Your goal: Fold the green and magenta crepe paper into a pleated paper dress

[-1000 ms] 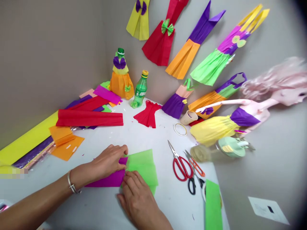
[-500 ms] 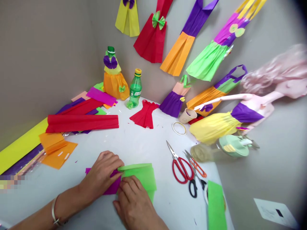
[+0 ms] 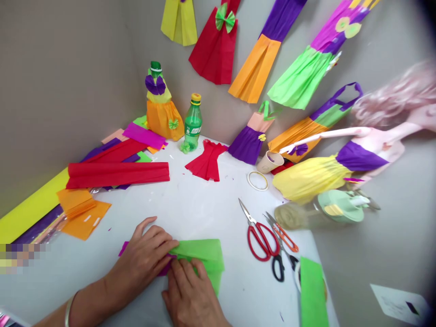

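Observation:
Green crepe paper [image 3: 204, 254] lies on the table in front of me, its upper edge folded over. It meets a magenta crepe paper piece [image 3: 165, 268], mostly hidden under my left hand [image 3: 148, 254]. That hand lies palm down, fingers stretched out and one finger lifted; its fingertips touch the left end of the green fold. Beside it, the fingers of my right hand [image 3: 190, 284] rest flat on the lower part of the green paper, close to the seam. Neither hand visibly pinches the paper, though the undersides of the fingers are hidden.
Red-handled scissors [image 3: 260, 236], black-handled scissors [image 3: 277, 265] and an orange cutter [image 3: 288, 238] lie at right, near a tape ring [image 3: 258, 180] and a green strip [image 3: 313, 290]. Red paper [image 3: 119, 175] lies left. A green bottle [image 3: 193, 122], red paper dress [image 3: 207, 160] and doll [image 3: 361, 154] stand or lie behind.
My left hand has shifted slightly down, its fingers stretching out and one lifting. The green fold lies flatter. The right hand stays close to its place, and the view has tilted a little.

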Motion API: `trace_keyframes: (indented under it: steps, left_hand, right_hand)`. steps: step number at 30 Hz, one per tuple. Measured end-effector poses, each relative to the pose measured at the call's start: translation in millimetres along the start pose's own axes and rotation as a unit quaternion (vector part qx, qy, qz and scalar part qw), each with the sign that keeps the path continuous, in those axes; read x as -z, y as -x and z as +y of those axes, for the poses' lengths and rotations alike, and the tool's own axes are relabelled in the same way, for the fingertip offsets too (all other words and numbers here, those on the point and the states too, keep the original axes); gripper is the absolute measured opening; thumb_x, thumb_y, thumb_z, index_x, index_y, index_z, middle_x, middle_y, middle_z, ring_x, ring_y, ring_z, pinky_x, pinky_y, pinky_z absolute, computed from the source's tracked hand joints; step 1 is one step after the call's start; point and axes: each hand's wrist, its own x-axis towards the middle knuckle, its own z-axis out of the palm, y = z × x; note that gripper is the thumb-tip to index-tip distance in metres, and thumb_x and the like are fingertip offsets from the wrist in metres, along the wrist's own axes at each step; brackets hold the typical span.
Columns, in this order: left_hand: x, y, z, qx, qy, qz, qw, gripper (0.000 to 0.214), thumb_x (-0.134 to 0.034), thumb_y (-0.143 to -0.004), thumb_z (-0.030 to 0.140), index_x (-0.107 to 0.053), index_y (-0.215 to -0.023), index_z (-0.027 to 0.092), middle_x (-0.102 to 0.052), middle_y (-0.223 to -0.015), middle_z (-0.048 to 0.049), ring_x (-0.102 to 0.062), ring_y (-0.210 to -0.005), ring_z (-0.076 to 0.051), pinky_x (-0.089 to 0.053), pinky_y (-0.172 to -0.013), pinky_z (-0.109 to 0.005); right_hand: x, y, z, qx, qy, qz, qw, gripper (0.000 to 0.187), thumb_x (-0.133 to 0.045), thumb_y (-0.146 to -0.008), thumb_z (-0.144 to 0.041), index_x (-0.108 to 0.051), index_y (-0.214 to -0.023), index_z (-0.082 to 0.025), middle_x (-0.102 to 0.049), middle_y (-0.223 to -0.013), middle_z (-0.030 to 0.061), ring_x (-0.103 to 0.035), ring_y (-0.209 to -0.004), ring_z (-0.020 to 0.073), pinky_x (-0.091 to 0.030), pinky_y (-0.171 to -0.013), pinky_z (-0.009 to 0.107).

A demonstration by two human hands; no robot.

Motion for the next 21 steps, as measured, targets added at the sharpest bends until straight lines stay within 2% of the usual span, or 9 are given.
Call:
trace_keyframes:
  steps: [5, 9, 11, 15, 21]
  left_hand:
    - [-0.8, 6, 1, -0.009, -0.012, 0.007, 1.000, 0.023, -0.044, -0.105, 0.023, -0.065, -0.115, 0.025, -0.067, -0.096, 0.0012, -0.057, -0.092, -0.017, -0.021, -0.118, -0.050]
    - [-1.5, 15, -3, -0.031, -0.020, 0.004, 0.999, 0.025, -0.042, -0.105, 0.021, -0.064, -0.118, 0.024, -0.068, -0.103, 0.0004, -0.058, -0.099, -0.017, -0.020, -0.120, -0.048]
    - [0.0, 19, -5, -0.029, -0.017, 0.007, 0.999, 0.025, -0.041, -0.105, 0.021, -0.063, -0.117, 0.023, -0.068, -0.103, -0.0002, -0.058, -0.100, -0.017, -0.019, -0.121, -0.049]
    - [3.1, 22, -7, -0.022, -0.019, 0.003, 1.000, 0.025, -0.040, -0.105, 0.019, -0.064, -0.114, 0.022, -0.069, -0.102, -0.0006, -0.057, -0.100, -0.018, -0.018, -0.120, -0.053]
    - [-0.7, 21, -5, -0.022, -0.018, 0.025, 0.999, 0.028, -0.041, -0.106, 0.023, -0.068, -0.104, 0.027, -0.070, -0.098, 0.0020, -0.058, -0.100, -0.017, -0.018, -0.121, -0.054]
  right_hand:
    - [0, 3, -1, 0.010, 0.012, -0.010, 1.000, 0.028, -0.061, -0.097, -0.030, -0.071, -0.107, -0.006, -0.074, -0.107, 0.0138, -0.063, -0.090, 0.0247, -0.047, -0.086, 0.040]
    - [-8, 14, -9, -0.008, 0.027, -0.053, 0.998, 0.033, -0.060, -0.097, -0.031, -0.069, -0.116, -0.006, -0.073, -0.113, 0.0177, -0.061, -0.080, 0.0239, -0.048, -0.080, 0.040]
    - [-12, 19, -12, -0.013, 0.029, -0.067, 0.997, 0.036, -0.059, -0.098, -0.034, -0.068, -0.120, -0.007, -0.072, -0.115, 0.0192, -0.061, -0.081, 0.0241, -0.049, -0.080, 0.040]
    - [-12, 20, -13, -0.004, 0.035, -0.035, 0.999, 0.038, -0.059, -0.097, -0.036, -0.070, -0.114, -0.005, -0.073, -0.115, 0.0177, -0.060, -0.082, 0.0244, -0.050, -0.078, 0.039]
    - [-5, 15, -14, -0.011, 0.038, -0.068, 0.997, 0.040, -0.061, -0.096, -0.034, -0.067, -0.120, -0.002, -0.071, -0.119, 0.0213, -0.061, -0.082, 0.0248, -0.051, -0.076, 0.040]
